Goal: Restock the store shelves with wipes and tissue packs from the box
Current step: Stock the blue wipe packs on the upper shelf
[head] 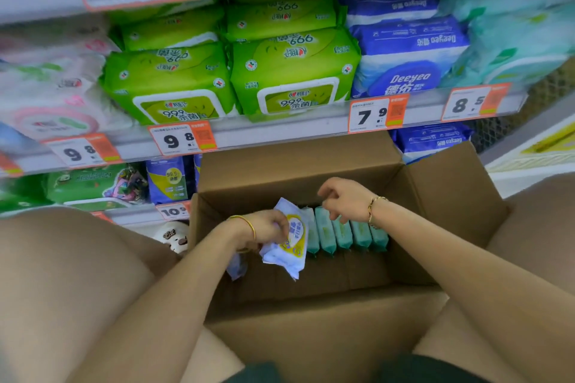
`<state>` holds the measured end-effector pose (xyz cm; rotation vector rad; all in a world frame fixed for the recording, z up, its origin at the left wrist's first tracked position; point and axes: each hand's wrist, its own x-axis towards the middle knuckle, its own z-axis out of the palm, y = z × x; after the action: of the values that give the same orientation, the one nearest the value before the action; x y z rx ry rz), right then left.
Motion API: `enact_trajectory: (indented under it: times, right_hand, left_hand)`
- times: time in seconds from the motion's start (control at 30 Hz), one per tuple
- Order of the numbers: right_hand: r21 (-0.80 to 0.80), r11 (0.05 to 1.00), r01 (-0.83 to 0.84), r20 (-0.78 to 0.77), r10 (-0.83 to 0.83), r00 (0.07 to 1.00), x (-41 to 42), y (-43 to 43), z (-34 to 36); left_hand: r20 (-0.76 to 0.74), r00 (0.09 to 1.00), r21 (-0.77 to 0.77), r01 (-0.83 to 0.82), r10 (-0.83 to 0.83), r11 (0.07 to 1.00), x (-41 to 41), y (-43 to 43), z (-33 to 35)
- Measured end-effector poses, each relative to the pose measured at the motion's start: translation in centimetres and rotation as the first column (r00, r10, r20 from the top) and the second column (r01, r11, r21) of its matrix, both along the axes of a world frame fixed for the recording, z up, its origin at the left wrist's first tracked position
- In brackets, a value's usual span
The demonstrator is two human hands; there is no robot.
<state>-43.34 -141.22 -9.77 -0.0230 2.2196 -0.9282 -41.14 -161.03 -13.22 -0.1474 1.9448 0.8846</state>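
Brown cardboard box (451, 196), flaps open, sits on the floor between the person's bare knees, pushed up against the store shelves (280, 130). Inside, along the far wall: a row of teal wipe packs (342, 232) standing on edge, side by side, touching. Left hand (267, 227), gold bangle on wrist, is inside the box; grip clenched around a white-and-blue pack (289, 242) with a yellow label, held tilted just left of the teal row. Right hand (342, 199), bracelet on wrist, hovers over the teal row, fingers loosely curled, grip released, holding nothing. Middle shelf above carries green wipe packs (233, 78) stacked two high, blue Deeyeo packs (407, 53) to their right. Orange price tags (182, 138) line the shelf edge: 9.8, 7.9, 8.5.
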Motion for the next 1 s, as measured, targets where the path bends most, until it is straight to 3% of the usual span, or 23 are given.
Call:
enact_trajectory:
  times: [0.13, 0.3, 0.43, 0.53, 0.6, 0.67, 0.73, 0.8, 0.9, 0.97, 1.0]
  right_hand:
    - [-0.081, 0.997, -0.014, -0.018, 0.012, 1.0, 0.4, 0.6, 2.5]
    - [-0.286, 0.957, 0.043, 0.01, -0.041, 0.999, 0.0, 3.1, 8.0]
    - [-0.469, 0.883, 0.024, 0.072, 0.011, 0.997, 0.0, 5.1, 12.4]
    - [-0.551, 0.833, 0.049, 0.057, -0.021, 0.998, 0.4, 6.5, 15.6]
    - [-0.586, 0.807, 0.068, 0.013, -0.074, 0.997, 0.7, 7.8, 18.1]
    - [-0.658, 0.747, 0.095, -0.037, -0.158, 0.987, 0.7, 9.2, 20.7]
    - [-0.704, 0.698, 0.136, -0.108, -0.293, 0.95, 0.3, 10.6, 23.5]
    - [-0.738, 0.651, 0.177, -0.141, -0.405, 0.903, -0.4, 11.5, 26.6]
    - [-0.767, 0.582, 0.27, -0.132, -0.556, 0.821, -2.2, 12.7, 30.6]
    - [-0.783, 0.516, 0.347, -0.097, -0.652, 0.752, -4.2, 13.3, 32.8]
    - [-0.786, 0.493, 0.373, -0.094, -0.691, 0.716, -5.6, 13.5, 33.6]
  left_hand:
    - [-0.013, 0.996, 0.186, 0.088, -0.087, 0.979, 0.0, 0.0, 6.6]
    - [-0.237, 0.935, 0.153, 0.305, -0.265, 0.94, -0.9, -0.1, 12.8]
    - [-0.33, 0.914, 0.265, 0.329, -0.235, 0.906, -1.4, 1.8, 18.2]
    - [-0.295, 0.944, 0.382, 0.257, -0.146, 0.888, -2.4, 4.1, 22.4]
    - [-0.379, 0.91, 0.32, 0.298, -0.167, 0.899, -3.3, 5.5, 25.4]
    - [-0.549, 0.813, 0.192, 0.347, -0.192, 0.918, -4.1, 6.8, 28.8]
    - [-0.679, 0.723, 0.193, 0.345, -0.129, 0.919, -5.1, 8.0, 31.9]
    - [-0.736, 0.677, 0.291, 0.302, 0.011, 0.908, -6.2, 9.3, 34.7]
    - [-0.663, 0.674, 0.538, 0.124, 0.327, 0.834, -8.0, 10.9, 38.2]
    - [-0.652, 0.594, 0.609, 0.04, 0.471, 0.792, -10.7, 11.1, 39.5]
    - [-0.706, 0.525, 0.571, 0.025, 0.475, 0.821, -12.6, 11.0, 39.6]
